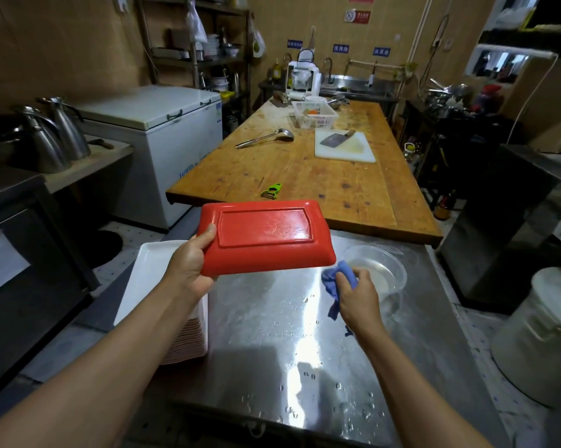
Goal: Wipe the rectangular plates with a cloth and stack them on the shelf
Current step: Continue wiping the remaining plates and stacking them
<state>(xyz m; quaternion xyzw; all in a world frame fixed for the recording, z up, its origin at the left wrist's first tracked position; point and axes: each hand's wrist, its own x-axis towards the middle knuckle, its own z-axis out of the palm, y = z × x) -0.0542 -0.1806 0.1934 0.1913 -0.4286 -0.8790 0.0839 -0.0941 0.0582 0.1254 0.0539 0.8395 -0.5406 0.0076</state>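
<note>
My left hand (192, 263) grips the left short edge of a red rectangular plate (266, 237), held above the steel counter with its wet red underside facing me. My right hand (356, 295) holds a bunched blue cloth (335, 279) just below the plate's right corner, apart from the plate. A tall stack of rectangular plates (149, 279), white on top with reddish edges down its side, stands on the counter's left part under my left forearm.
A clear bowl of water (392, 270) sits on the wet steel counter (289, 334) right of the cloth. Beyond lies a wooden table (305, 176) with a green peeler (272, 190), ladle, cutting board with cleaver and white basket. A white bucket (544, 331) stands at right.
</note>
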